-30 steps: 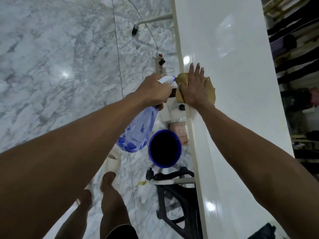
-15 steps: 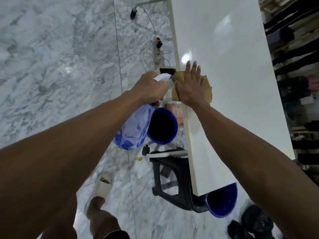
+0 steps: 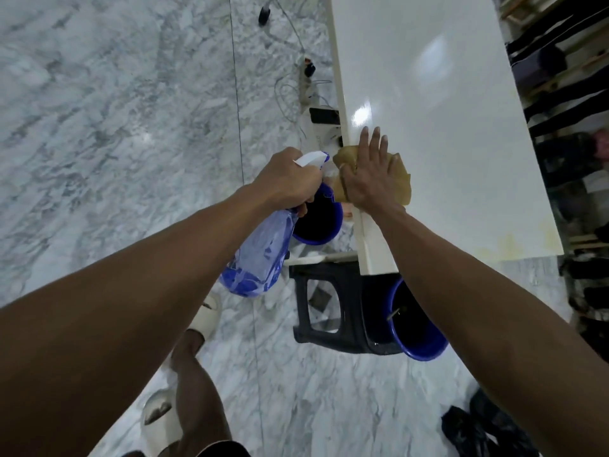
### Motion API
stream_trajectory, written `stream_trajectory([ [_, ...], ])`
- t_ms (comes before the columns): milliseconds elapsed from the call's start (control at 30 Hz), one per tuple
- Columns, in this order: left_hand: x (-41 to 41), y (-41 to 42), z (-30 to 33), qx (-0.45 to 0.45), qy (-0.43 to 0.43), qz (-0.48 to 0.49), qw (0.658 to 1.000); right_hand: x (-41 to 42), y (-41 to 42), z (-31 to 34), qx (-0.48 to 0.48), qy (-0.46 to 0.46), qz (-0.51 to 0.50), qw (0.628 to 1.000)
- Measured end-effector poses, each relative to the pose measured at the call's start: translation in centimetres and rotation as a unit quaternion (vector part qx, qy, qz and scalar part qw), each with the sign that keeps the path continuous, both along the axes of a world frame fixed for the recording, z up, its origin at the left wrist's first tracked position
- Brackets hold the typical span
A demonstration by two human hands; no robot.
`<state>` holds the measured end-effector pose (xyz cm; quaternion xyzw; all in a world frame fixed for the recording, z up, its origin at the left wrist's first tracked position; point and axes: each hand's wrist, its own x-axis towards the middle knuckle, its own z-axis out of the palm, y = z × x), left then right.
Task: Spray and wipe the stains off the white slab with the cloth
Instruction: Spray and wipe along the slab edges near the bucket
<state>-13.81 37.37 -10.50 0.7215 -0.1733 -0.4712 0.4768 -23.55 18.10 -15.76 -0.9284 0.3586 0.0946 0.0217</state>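
cloth (image 3: pixel 400 179) under right hand (image 3: pixel 369 179), slab (image 3: pixel 445 143) edge

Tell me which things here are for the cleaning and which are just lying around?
For the job:
- white slab
- cloth, pressed flat under the right hand
- spray bottle, gripped by the left hand
- yellowish stains

Just lying about:
- two blue buckets
- black stool
- power strip
- phone
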Motion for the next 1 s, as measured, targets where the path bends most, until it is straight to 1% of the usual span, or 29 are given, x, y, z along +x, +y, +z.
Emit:
stream_trajectory([
  [233, -7.2, 4.8, 0.4, 0.003, 0.001, 0.000, 1.000, -6.8, 4.3, 0.0, -0.001, 0.007, 0.003, 1.000],
  [367, -10.4, 6.2, 1.1, 0.018, -0.015, -0.013, 1.000, -10.0, 6.0, 0.0, 0.001, 0.004, 0.014, 1.000],
  [467, -12.1, 6.6, 1.8, 0.021, -0.020, -0.004, 1.000, -11.6, 6.9, -0.1, 0.015, 0.002, 0.020, 1.000],
  [600, -13.3, 6.1, 3.0, 0.019, -0.024, 0.004, 1.000, -12.9, 7.1, -0.3, 0.007, 0.009, 0.053, 0.999],
  [700, -14.0, 5.3, 3.5, 0.026, -0.028, 0.019, 0.999, -13.1, 7.1, -0.1, 0.019, 0.008, 0.070, 0.997],
  [833, -15.1, 4.0, 3.8, 0.038, -0.038, 0.033, 0.998, -14.9, 7.3, 0.1, 0.019, 0.013, 0.140, 0.990],
  [1000, -16.6, 2.3, 5.5, 0.035, -0.065, 0.037, 0.997, -14.9, 6.6, 0.3, 0.058, 0.003, 0.160, 0.985],
])
